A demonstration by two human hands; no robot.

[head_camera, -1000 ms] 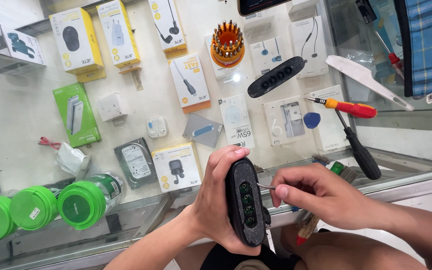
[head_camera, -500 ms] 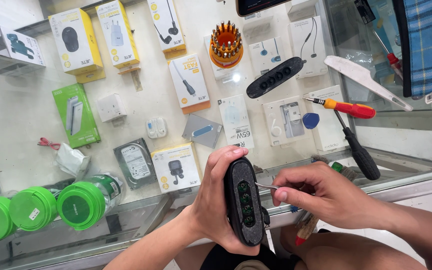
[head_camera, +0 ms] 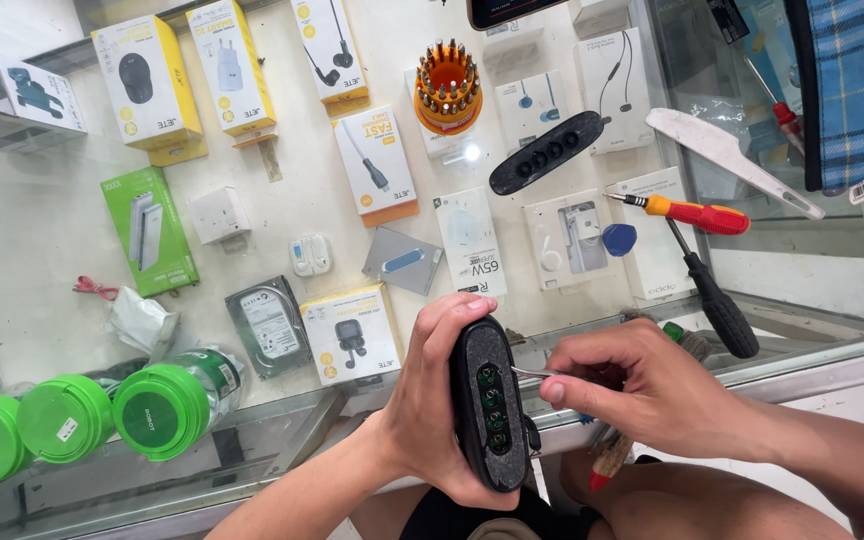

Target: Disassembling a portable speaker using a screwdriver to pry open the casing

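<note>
Glass display counter [head_camera: 822,345] with boxed accessories beneath; on top lie a detached black button strip [head_camera: 546,152], a red-and-yellow screwdriver [head_camera: 687,211] and a black screwdriver [head_camera: 714,292]. Left hand [head_camera: 432,410] is wrapped around an oblong black speaker-like device [head_camera: 489,403], held upright over the lap at the counter's edge, its row of green-lit openings facing up. Right hand [head_camera: 642,385] pinches thin metal tweezers [head_camera: 537,372], tip at the topmost opening — judgement: keep the body braced and the tip shallow, avoid levering sideways.
</note>
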